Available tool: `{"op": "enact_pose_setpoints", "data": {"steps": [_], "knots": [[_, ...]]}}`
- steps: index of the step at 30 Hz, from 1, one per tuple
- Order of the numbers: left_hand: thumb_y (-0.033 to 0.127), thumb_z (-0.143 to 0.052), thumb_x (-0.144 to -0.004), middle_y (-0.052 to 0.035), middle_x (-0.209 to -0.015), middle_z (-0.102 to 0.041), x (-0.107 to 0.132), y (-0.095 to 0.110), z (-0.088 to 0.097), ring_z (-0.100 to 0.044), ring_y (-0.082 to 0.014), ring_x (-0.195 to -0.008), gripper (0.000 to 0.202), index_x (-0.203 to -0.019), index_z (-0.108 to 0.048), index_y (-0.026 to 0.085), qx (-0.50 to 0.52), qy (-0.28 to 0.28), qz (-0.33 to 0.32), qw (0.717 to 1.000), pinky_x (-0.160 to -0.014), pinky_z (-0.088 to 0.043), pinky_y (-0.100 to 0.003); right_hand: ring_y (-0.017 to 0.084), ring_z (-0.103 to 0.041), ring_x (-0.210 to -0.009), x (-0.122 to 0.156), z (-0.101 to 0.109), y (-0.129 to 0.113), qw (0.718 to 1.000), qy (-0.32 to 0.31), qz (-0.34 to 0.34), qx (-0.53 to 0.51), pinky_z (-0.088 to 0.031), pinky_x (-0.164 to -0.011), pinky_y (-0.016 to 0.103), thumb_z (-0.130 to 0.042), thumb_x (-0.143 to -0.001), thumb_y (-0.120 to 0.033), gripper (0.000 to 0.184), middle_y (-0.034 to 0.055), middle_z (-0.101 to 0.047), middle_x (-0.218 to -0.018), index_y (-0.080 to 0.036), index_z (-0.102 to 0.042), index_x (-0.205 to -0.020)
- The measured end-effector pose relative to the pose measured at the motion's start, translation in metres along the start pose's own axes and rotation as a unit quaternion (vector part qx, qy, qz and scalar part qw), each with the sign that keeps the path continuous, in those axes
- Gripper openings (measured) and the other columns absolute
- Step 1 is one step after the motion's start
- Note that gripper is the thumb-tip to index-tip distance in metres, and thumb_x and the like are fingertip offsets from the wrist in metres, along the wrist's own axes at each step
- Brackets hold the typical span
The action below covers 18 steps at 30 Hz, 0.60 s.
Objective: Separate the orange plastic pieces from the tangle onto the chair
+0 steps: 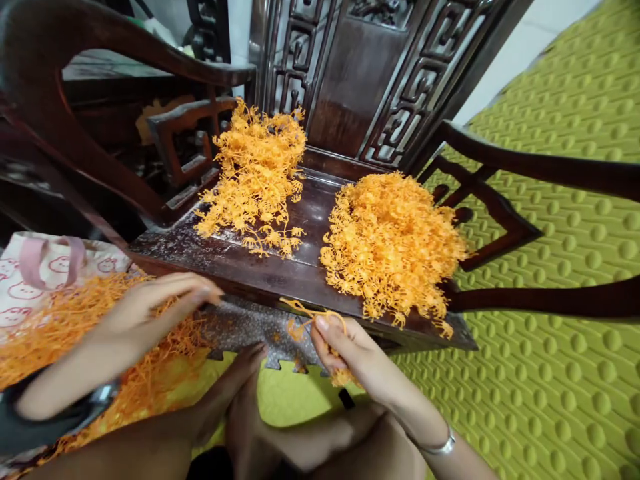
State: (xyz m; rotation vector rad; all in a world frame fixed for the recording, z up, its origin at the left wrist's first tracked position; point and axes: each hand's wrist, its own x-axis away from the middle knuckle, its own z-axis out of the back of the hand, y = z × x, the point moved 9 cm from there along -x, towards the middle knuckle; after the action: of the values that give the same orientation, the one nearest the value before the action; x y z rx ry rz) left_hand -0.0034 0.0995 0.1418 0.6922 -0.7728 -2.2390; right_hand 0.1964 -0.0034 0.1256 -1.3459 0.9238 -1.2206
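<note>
My right hand (pixel 345 347) is closed, thumb against fingers, on an orange plastic piece (pixel 295 330) with thin strands and small spidery ends. Part of it sticks out to the left, and more hangs below my fingers. Slightly blurred, my left hand (pixel 165 300) reaches rightward with thumb and fingertips together; whether anything is between them is too small to make out. Beneath that hand spreads a large heap of loose orange strands (pixel 165 353). On the dark wooden chair seat (pixel 315 213) lie two piles of spidery orange pieces, a left pile (pixel 260 173) and a right pile (pixel 395 240).
Carved armrests (pixel 500 200) and a tall backrest (pixel 345 80) frame the seat. A white bag with pink handles (pixel 53 263) stands at the left. Yellow-green bumpy matting (pixel 565 373) covers the floor. My bare legs (pixel 320 440) are folded below my hands.
</note>
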Motion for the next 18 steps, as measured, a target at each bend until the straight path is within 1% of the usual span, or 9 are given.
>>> {"op": "enact_pose_setpoints", "data": {"steps": [2, 3, 5, 7, 8, 10, 12, 14, 18], "knots": [[0.039, -0.046, -0.095, -0.0038, -0.117, -0.063, -0.016, 0.046, -0.023, -0.06, -0.0186, -0.104, 0.031, -0.119, -0.055, 0.023, 0.057, -0.048, -0.044, 0.996, -0.088, -0.047, -0.03, 0.006, -0.03, -0.047, -0.005, -0.017, 0.0, 0.999, -0.032, -0.002, 0.016, -0.027, -0.049, 0.023, -0.038, -0.096, -0.048, 0.045, -0.0069, -0.036, -0.053, -0.018, -0.042, -0.063], [0.042, -0.052, -0.092, -0.0048, -0.119, -0.062, -0.024, 0.061, -0.035, -0.058, -0.0185, -0.105, 0.036, -0.122, -0.052, 0.022, 0.062, -0.069, -0.053, 0.994, -0.088, -0.046, -0.029, 0.006, -0.032, -0.048, -0.007, -0.024, -0.001, 0.998, -0.048, 0.001, 0.036, -0.028, -0.05, 0.022, -0.037, -0.097, -0.046, 0.043, -0.0066, -0.037, -0.054, -0.018, -0.043, -0.065], [0.045, -0.05, -0.093, -0.003, -0.094, -0.066, -0.032, 0.089, -0.059, -0.06, -0.0172, -0.084, 0.029, -0.098, -0.06, 0.018, 0.022, -0.136, -0.126, 0.982, -0.071, -0.045, -0.027, 0.006, -0.034, -0.049, -0.009, -0.032, -0.005, 0.992, -0.07, 0.013, 0.101, -0.029, -0.051, 0.021, -0.035, -0.098, -0.039, 0.038, -0.0065, -0.037, -0.057, -0.018, -0.042, -0.067], [0.039, -0.039, -0.099, -0.0015, -0.072, -0.063, -0.029, 0.103, -0.075, -0.056, -0.0166, -0.066, 0.037, -0.078, -0.06, 0.017, -0.041, -0.183, -0.206, 0.96, -0.059, -0.037, -0.029, 0.006, -0.034, -0.049, -0.006, -0.033, -0.009, 0.979, -0.09, 0.017, 0.18, -0.028, -0.051, 0.021, -0.032, -0.098, -0.033, 0.035, -0.0068, -0.036, -0.056, -0.018, -0.04, -0.067], [0.036, -0.035, -0.101, -0.0015, -0.068, -0.062, -0.023, 0.106, -0.081, -0.055, -0.017, -0.063, 0.041, -0.074, -0.06, 0.017, -0.063, -0.202, -0.241, 0.947, -0.057, -0.035, -0.03, 0.005, -0.033, -0.049, -0.002, -0.033, -0.01, 0.968, -0.112, 0.012, 0.223, -0.027, -0.05, 0.021, -0.033, -0.098, -0.03, 0.033, -0.0069, -0.035, -0.056, -0.018, -0.039, -0.067], [0.032, -0.034, -0.101, -0.0015, -0.068, -0.065, -0.007, 0.107, -0.091, -0.056, -0.0169, -0.062, 0.04, -0.075, -0.061, 0.017, -0.067, -0.253, -0.287, 0.921, -0.058, -0.036, -0.03, 0.005, -0.033, -0.049, 0.014, -0.038, -0.008, 0.938, -0.186, -0.008, 0.292, -0.025, -0.049, 0.021, -0.035, -0.097, -0.028, 0.032, -0.0067, -0.035, -0.056, -0.018, -0.041, -0.067], [0.032, -0.038, -0.1, -0.0008, -0.068, -0.066, 0.011, 0.103, -0.1, -0.058, -0.0155, -0.062, 0.036, -0.076, -0.061, 0.018, -0.039, -0.315, -0.288, 0.904, -0.059, -0.039, -0.028, 0.005, -0.035, -0.05, 0.034, -0.041, -0.005, 0.91, -0.24, -0.027, 0.337, -0.026, -0.05, 0.021, -0.038, -0.096, -0.027, 0.029, -0.006, -0.038, -0.057, -0.018, -0.046, -0.07], [0.029, -0.037, -0.099, -0.001, -0.065, -0.067, 0.023, 0.099, -0.108, -0.06, -0.0144, -0.058, 0.037, -0.074, -0.061, 0.019, -0.02, -0.357, -0.262, 0.896, -0.06, -0.041, -0.027, 0.006, -0.039, -0.052, 0.049, -0.039, -0.005, 0.903, -0.227, -0.035, 0.364, -0.029, -0.051, 0.021, -0.041, -0.094, -0.027, 0.025, -0.0045, -0.043, -0.058, -0.018, -0.052, -0.073], [0.025, -0.032, -0.097, -0.0033, -0.061, -0.066, 0.03, 0.097, -0.117, -0.058, -0.0157, -0.054, 0.04, -0.068, -0.059, 0.018, -0.039, -0.366, -0.254, 0.894, -0.059, -0.039, -0.031, 0.01, -0.045, -0.058, 0.062, -0.025, -0.009, 0.899, -0.125, -0.032, 0.419, -0.034, -0.055, 0.023, -0.047, -0.089, -0.028, 0.022, -0.0011, -0.048, -0.061, -0.018, -0.059, -0.075]]}}
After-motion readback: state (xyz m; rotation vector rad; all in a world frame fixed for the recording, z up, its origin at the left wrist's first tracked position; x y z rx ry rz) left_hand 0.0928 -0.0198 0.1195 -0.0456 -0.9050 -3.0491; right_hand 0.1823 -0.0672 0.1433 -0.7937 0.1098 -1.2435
